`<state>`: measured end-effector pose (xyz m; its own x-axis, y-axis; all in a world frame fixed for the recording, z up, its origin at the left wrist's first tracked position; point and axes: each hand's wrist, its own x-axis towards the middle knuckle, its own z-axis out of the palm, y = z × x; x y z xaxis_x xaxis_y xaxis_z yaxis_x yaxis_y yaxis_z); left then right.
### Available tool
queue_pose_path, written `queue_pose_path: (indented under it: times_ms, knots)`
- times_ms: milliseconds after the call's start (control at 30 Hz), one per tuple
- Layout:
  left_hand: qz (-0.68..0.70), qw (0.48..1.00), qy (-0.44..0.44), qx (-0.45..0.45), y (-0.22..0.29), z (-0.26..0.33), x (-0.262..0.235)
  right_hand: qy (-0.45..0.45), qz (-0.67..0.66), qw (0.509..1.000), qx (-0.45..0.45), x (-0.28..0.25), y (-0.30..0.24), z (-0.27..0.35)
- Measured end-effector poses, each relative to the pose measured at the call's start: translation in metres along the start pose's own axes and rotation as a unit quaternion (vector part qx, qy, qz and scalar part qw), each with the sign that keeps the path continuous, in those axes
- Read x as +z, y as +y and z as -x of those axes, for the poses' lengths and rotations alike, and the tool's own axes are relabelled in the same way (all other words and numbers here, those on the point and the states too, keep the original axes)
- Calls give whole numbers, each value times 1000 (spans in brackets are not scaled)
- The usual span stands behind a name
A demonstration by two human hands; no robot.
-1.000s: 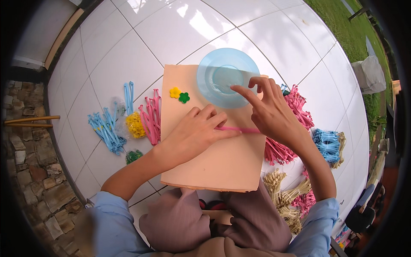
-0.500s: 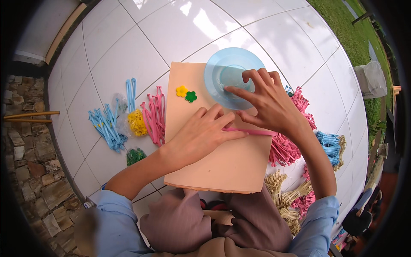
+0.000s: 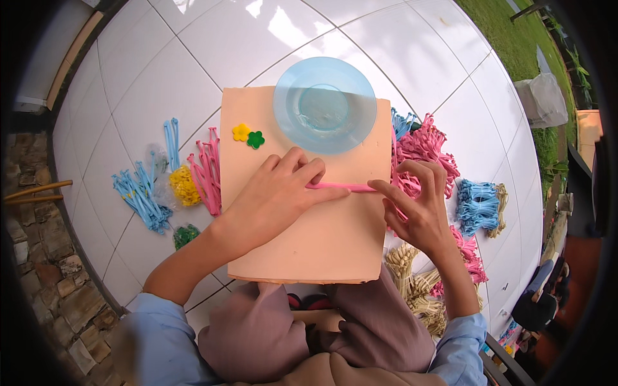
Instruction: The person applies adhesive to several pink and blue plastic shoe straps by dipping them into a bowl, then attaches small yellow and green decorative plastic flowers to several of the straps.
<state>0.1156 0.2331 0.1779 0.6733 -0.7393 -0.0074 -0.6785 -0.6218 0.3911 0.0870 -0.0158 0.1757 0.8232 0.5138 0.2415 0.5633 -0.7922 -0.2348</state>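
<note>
A thin pink strap (image 3: 347, 187) lies across the peach-coloured board (image 3: 302, 251) over my lap. My left hand (image 3: 283, 186) pinches its left end between thumb and fingers. At the strap's right end, the index fingertip of my right hand (image 3: 418, 202) touches it, with thumb and other fingers bent and apart. Beyond my hands, a translucent blue plate (image 3: 288, 128) rests on the far part of the board; whether it holds liquid is hard to make out. A yellow flower-shaped piece (image 3: 241, 132) and a green flower-shaped piece (image 3: 255, 139) lie side by side left of the plate.
Left of the board are pink straps (image 3: 205, 174), blue straps (image 3: 143, 199), a bag of yellow pieces (image 3: 184, 185) and a bag of green pieces (image 3: 185, 236). Pink bundles (image 3: 425, 145), blue bundles (image 3: 477, 206) and beige bundles (image 3: 402, 260) lie on the right. White tiles (image 3: 174, 77) surround everything.
My right hand has drawn back from over the plate toward the near right and now touches the strap's right end. My left hand still holds the strap. The whole view has shifted slightly.
</note>
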Motion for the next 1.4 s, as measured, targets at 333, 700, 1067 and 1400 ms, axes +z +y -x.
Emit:
queue_pose_path:
  times_ms: [333, 700, 1067, 1400]
  knots:
    - [-2, 1000, -20, 8, 0, -1, -1, 1, 20, 1000, -13, 8, 0, 9]
    - [5, 1000, -21, 3, -1, -4, -1, 10, -9, 997, 70, 5, 2, 11]
    - [-17, 999, 34, 25, 5, 6, 17, 100, -487, 791, 356, 36, 4, 20]
    - [274, 953, 129, 9, 68, 26, -43, 154, -581, 745, 290, -74, -40, 85]
